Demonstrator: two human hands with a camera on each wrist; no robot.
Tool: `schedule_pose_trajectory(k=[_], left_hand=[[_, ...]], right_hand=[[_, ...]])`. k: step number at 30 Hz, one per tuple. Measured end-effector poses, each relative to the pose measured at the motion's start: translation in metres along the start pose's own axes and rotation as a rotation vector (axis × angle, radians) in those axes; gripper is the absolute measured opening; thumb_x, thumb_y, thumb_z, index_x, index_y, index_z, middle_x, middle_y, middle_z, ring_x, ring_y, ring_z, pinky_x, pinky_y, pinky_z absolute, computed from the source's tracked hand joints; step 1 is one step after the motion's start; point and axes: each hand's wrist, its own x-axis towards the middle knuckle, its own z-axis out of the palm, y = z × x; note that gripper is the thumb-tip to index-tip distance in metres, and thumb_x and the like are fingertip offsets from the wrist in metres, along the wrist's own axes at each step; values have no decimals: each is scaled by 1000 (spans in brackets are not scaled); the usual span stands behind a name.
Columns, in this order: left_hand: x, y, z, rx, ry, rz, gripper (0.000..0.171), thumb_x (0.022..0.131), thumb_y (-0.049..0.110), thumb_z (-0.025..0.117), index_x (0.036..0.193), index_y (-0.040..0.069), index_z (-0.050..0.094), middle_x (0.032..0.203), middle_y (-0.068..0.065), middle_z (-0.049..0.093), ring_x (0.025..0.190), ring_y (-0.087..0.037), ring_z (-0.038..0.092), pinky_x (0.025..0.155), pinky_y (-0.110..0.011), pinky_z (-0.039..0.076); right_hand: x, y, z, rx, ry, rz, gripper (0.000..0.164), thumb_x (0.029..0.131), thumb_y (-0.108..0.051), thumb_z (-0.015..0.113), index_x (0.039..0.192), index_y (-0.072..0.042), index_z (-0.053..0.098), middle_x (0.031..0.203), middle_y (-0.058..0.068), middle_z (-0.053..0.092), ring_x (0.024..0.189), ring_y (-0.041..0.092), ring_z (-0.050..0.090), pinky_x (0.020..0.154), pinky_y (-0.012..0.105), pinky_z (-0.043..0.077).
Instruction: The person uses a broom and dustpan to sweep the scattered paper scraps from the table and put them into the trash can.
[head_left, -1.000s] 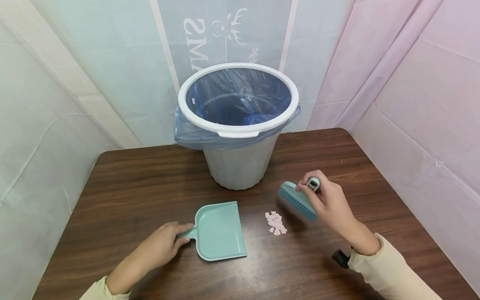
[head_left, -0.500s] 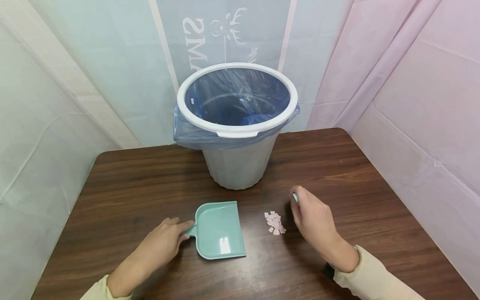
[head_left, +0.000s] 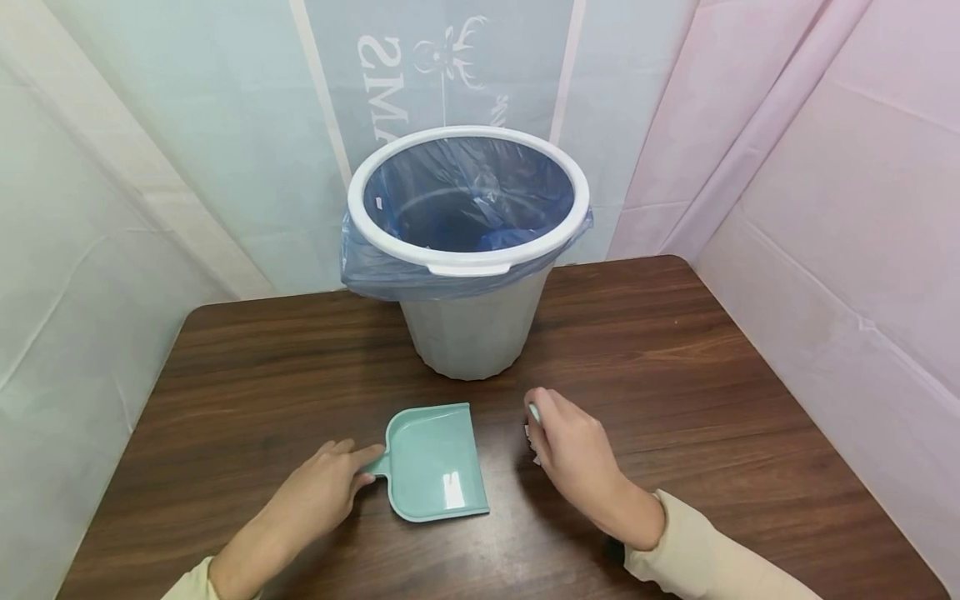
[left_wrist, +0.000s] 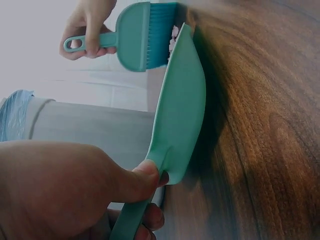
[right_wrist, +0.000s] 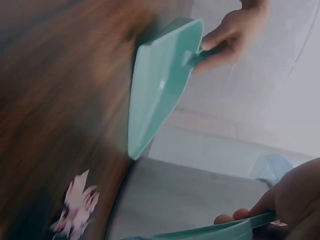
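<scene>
My left hand (head_left: 318, 496) grips the handle of a mint-green dustpan (head_left: 433, 467), which lies on the table with its straight lip facing right. The thumb lies along the top of the handle in the left wrist view. My right hand (head_left: 581, 467) holds a matching hand brush (left_wrist: 134, 37) by its looped handle, bristles down at the tabletop. In the head view that hand hides most of the brush. A small heap of pale pink paper scraps (right_wrist: 79, 205) lies between the bristles and the dustpan's lip, partly covered by my right hand in the head view.
A grey bin (head_left: 472, 337) with a white rim and a blue liner bag (head_left: 390, 279) stands behind the dustpan on the dark wood table (head_left: 285, 375). Pale fabric sheets (head_left: 840, 217) hang around the table's back and sides.
My right hand has turned the brush bristles down and moved it left, up to the paper scraps. The left hand and dustpan have stayed nearly in place.
</scene>
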Motion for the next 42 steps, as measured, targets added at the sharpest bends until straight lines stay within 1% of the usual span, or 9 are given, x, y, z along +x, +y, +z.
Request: schedule_pose_trajectory(k=[4,7,11,15,21,25,30,37,42], left_hand=[[0,1,2,-3,-1,4,35,88,9,79,122,9,73,89,-1,63,84,-21,62,77,-38,58],[-1,1,2,3,2,12,35,87,9,80,122,9,73,88,0,62,82,-20,60,75,-36,57],[-1,0,2,-4,-1,13,36,87,9,80,122,10,73,89,-1,63,84,-21,62,76,-37,58],[0,0,2,-17,-13,-1,36,88,9,79,123,10,72,91,-1,64,88,-22,64,77,-38,58],[0,0,1,-26,-23,-4,36,88,10,79,123,9,72,95,-6,67,93,-27,66,81,-41,58],[0,2,0,-32,-29,-12,36,88,10,79,123,9,72,97,-6,68,95,-28,67,82,-42,58],[1,3,0,-33,-39,-18,36,89,10,79,124,8,72,94,-5,66,93,-26,66,80,-41,58],[2,1,0,-36,-44,-13,35,88,9,79,123,8,72,92,-3,65,90,-23,65,79,-39,58],[1,0,1,-39,-44,-15,36,88,10,79,123,8,72,92,-2,65,90,-23,65,80,-39,58]], right_hand=[[5,-5,5,25,7,6,19,109,-14,42,98,-5,54,75,-3,46,58,7,39,50,22,41],[8,-8,8,51,13,24,19,108,-14,40,98,-6,54,76,-3,49,59,6,42,50,21,42],[13,-13,13,92,6,39,5,101,-2,53,98,-6,54,76,-3,50,59,5,49,50,18,43],[19,-19,18,120,3,55,15,93,6,62,99,-6,55,78,-2,53,62,8,54,54,23,50],[27,-30,23,178,-10,87,10,98,1,62,100,-7,56,86,2,62,70,13,63,60,29,56],[31,-38,25,220,-26,112,4,102,-5,58,100,-7,56,83,0,59,64,9,57,57,23,52],[33,-45,27,268,-35,132,5,102,-5,58,100,-8,55,79,-2,54,59,4,49,52,16,45],[36,-49,29,301,-9,136,15,97,2,63,99,-10,55,78,-3,52,58,5,43,51,16,40],[35,-52,29,338,-21,152,16,96,3,64,99,-11,55,80,-3,54,59,4,42,51,15,40]])
